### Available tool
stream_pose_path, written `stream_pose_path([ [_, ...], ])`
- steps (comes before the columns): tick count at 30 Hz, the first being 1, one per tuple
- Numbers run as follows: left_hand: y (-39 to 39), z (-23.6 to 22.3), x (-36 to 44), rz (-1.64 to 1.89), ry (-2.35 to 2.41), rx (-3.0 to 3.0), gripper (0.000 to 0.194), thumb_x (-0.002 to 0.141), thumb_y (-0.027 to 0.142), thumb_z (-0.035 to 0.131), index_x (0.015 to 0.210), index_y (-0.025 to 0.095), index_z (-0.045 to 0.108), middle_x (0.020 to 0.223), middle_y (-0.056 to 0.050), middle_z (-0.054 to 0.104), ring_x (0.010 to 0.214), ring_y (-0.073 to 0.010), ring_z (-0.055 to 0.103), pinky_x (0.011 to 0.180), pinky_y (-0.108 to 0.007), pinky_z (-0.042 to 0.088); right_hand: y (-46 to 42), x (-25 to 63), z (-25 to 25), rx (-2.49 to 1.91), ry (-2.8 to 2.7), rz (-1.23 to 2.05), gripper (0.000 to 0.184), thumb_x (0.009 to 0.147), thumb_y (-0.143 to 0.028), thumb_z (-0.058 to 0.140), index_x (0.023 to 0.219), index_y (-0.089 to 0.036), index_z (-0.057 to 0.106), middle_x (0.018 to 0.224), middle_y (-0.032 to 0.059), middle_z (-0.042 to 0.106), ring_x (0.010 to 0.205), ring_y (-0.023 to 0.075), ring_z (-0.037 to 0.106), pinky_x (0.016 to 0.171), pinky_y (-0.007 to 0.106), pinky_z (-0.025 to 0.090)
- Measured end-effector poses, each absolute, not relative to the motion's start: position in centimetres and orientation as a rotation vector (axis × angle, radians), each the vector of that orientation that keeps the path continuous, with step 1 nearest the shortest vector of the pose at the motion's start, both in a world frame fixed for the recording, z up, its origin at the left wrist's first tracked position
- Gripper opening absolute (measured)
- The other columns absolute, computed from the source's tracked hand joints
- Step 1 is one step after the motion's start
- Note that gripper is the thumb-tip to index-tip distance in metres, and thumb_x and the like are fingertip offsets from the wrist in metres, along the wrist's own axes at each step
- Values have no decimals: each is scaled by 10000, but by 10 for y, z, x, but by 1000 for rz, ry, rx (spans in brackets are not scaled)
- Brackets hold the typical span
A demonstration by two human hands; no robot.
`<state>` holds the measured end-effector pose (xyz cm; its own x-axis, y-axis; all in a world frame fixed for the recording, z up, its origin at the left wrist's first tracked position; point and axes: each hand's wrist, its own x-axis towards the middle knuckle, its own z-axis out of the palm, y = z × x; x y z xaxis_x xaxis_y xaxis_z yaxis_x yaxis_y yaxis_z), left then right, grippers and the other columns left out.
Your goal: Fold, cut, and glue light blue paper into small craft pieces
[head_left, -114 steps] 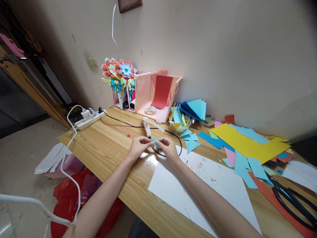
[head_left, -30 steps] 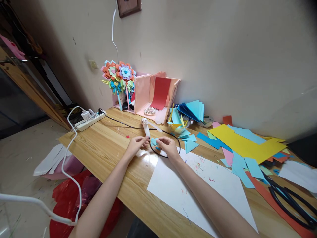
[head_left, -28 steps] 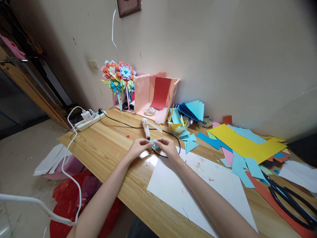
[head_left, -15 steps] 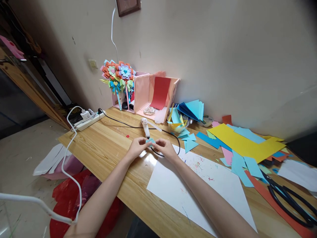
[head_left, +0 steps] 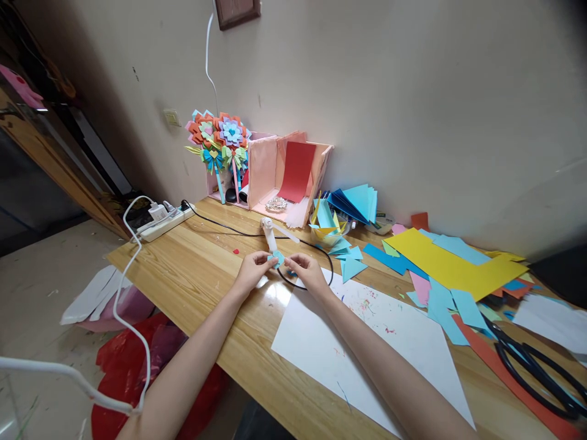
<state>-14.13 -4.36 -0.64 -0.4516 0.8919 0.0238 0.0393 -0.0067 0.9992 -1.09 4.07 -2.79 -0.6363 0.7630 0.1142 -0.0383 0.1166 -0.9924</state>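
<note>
The left hand's (head_left: 254,271) grip pinched a small, light-blue folded paper piece (head_left: 277,259) over the brown wooden surface (head_left: 202,263), near the white plastic glue gun (head_left: 269,237). The right hand (head_left: 309,274) was just beside it; whether its grip held anything was unclear.

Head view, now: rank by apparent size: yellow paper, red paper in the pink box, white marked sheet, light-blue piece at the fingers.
1. White marked sheet, partly under the right forearm
2. Yellow paper
3. Red paper
4. Light-blue piece

Gaps are clear; no ties.
</note>
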Motion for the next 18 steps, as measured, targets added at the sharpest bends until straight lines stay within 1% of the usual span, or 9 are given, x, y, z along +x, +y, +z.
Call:
stream_pose_path([
  [2,-44,-6,-141,1538,1556,967,358,564,423,722,737,113,674,741,-68,682,710,-180,607,713,-286,461,41,-10,-27,-704,-1759,1582,305,682,-456,616,728,-154,615,675,26,618,586,136,554,536,250,454],
  [7,-45,-7,-140,1510,1513,966,356,600,427,697,782,121,690,760,-71,689,730,-186,611,717,-290,463,42,-9,-29,-701,-1783,1567,288,682,-447,614,679,-158,608,631,11,601,581,138,548,533,247,440],
  [10,-44,-8,-141,1479,1502,993,345,590,415,706,767,119,688,759,-72,689,731,-190,615,712,-287,467,43,-9,-29,-697,-1793,1553,290,689,-447,604,685,-157,614,635,12,605,593,139,552,544,246,440],
  [14,-43,-10,-141,1473,1554,1011,325,576,398,716,740,119,680,747,-69,688,703,-188,617,662,-271,470,41,-9,-28,-687,-1809,1549,298,720,-456,567,702,-164,618,650,18,606,601,137,545,549,243,445],
  [18,-44,-10,-140,1469,1580,1033,304,580,392,711,715,122,670,713,-58,679,664,-174,608,613,-254,460,37,-9,-27,-666,-1784,1595,291,699,-458,594,684,-167,597,619,0,575,555,124,523,509,235,432],
])
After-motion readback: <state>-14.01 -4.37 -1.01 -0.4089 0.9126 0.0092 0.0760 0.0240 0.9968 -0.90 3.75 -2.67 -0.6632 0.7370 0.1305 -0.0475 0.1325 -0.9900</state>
